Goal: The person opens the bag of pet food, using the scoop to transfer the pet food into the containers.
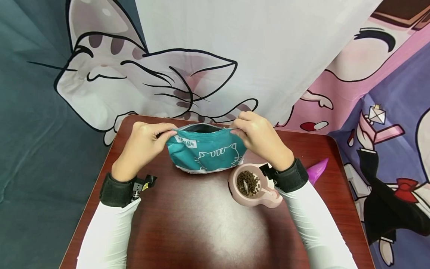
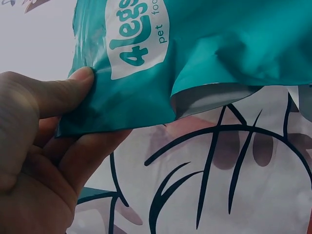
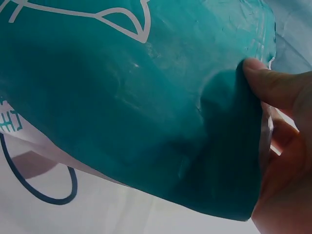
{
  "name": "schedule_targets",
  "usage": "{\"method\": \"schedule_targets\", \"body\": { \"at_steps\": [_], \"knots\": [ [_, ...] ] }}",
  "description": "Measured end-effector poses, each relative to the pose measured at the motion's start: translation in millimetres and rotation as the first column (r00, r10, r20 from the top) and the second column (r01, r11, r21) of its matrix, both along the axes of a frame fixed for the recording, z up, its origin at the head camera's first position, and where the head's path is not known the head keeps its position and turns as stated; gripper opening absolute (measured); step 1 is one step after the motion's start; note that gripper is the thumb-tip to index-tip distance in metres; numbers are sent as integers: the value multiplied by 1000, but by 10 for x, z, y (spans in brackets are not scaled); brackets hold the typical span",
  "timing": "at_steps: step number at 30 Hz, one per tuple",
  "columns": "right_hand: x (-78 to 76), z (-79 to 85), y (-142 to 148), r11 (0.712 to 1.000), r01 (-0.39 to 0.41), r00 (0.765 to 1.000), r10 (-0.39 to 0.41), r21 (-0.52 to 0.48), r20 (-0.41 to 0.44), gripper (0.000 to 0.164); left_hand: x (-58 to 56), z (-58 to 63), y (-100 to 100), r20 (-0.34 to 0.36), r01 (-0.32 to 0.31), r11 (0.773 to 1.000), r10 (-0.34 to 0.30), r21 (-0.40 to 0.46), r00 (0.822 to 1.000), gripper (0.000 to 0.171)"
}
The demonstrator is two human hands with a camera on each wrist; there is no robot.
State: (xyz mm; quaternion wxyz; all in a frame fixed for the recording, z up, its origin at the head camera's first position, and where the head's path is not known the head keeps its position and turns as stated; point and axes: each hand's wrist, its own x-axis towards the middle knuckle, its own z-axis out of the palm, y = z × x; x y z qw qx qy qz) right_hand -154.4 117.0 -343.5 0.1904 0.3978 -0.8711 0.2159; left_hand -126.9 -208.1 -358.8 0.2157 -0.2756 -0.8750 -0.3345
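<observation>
A teal pet food bag (image 1: 209,153) with a white cat outline stands over the far part of the table, its mouth gaping at the top. My left hand (image 1: 144,144) pinches the bag's upper left corner between thumb and fingers. At the upper right corner my right hand (image 1: 263,140) pinches it the same way. Close up in the left wrist view, the left thumb (image 2: 80,80) presses beside the "4Legs pet food" label (image 2: 139,44). The right thumb (image 3: 268,83) lies on the bag's edge in the right wrist view. What the bag contains is hidden.
A pink scoop-like bowl (image 1: 253,201) with a handle holds brown kibble (image 1: 246,181), below my right wrist. Partly behind the right wristband lies a pointed purple object (image 1: 317,170). Cartoon-printed cloth (image 1: 208,30) hangs behind the reddish-brown table (image 1: 188,209).
</observation>
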Motion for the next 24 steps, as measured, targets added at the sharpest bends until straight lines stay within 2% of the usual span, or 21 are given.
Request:
{"method": "schedule_targets", "body": {
  "at_steps": [5, 9, 11, 15, 19, 24],
  "knots": [
    [28, 29, -23, 997, 36, 999, -36, 71, 1, 4, -4, -8, -3, 15, 6, 1000, -6, 18, 1000, 11],
    [53, 58, -70, 991, 55, 998, -55, 122, -2, 15, -3, -5, -1, 14, 10, 1000, -10, 22, 1000, 10],
    [51, 56, -100, 991, 47, 999, -46, 122, -6, 16, -2, -6, -3, 15, 9, 1000, -9, 20, 1000, 10],
    [39, 28, -139, 995, 33, 999, -30, 99, -36, 9, -2, -10, -6, 22, 1, 1000, -2, 20, 1000, 10],
    [32, -10, -159, 996, 46, 997, -41, 75, -72, 8, -6, -18, -14, 31, -7, 1000, 6, 25, 999, 10],
    [33, -14, -177, 994, 65, 996, -59, 92, -66, 6, -11, -29, -22, 37, -7, 1000, 6, 23, 999, 10]
  ]
}}
